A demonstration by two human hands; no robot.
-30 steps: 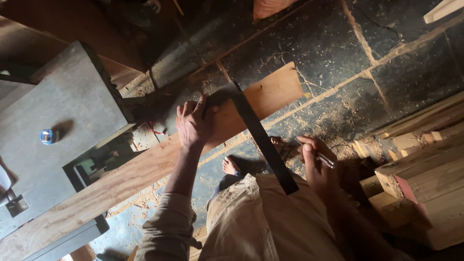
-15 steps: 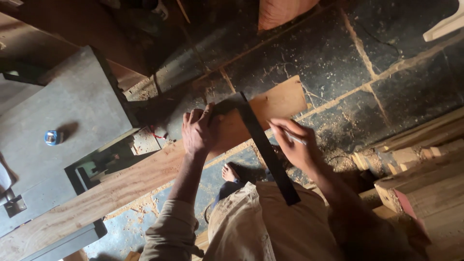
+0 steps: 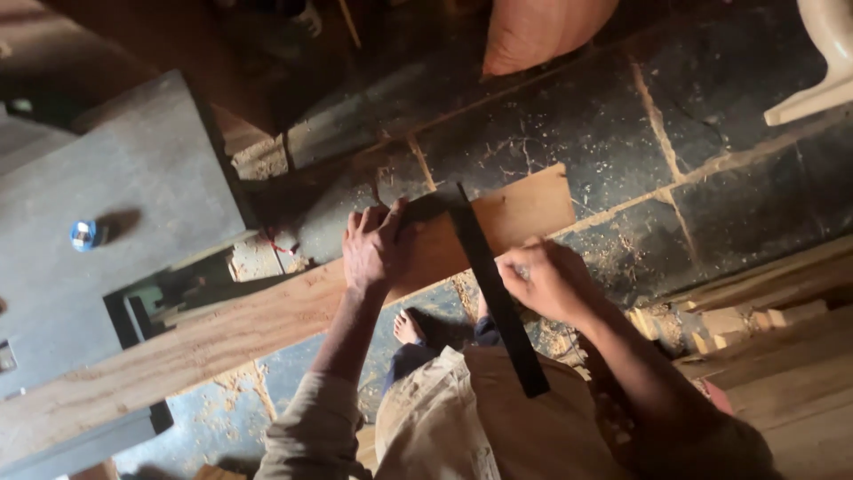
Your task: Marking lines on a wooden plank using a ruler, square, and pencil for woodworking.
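Observation:
A long wooden plank point(image 3: 267, 320) runs from lower left to its free end at upper right, resting on a grey machine table point(image 3: 133, 178). A dark try square point(image 3: 493, 284) lies across the plank near that end. My left hand point(image 3: 378, 244) presses the square's stock down on the plank's far edge. My right hand point(image 3: 546, 280) holds a thin pencil, mostly hidden by the fingers, against the square's blade on the plank's near edge.
A small blue round object point(image 3: 84, 234) sits on the grey machine table. Sawdust covers the dark tiled floor point(image 3: 577, 116). Stacked timber point(image 3: 782, 356) lies at the right, a pale chair leg point(image 3: 826, 71) at top right, my bare foot point(image 3: 409, 327) below the plank.
My right hand has come up from beside my body to the square's blade, bringing the pencil onto the plank. My left hand stays on the square.

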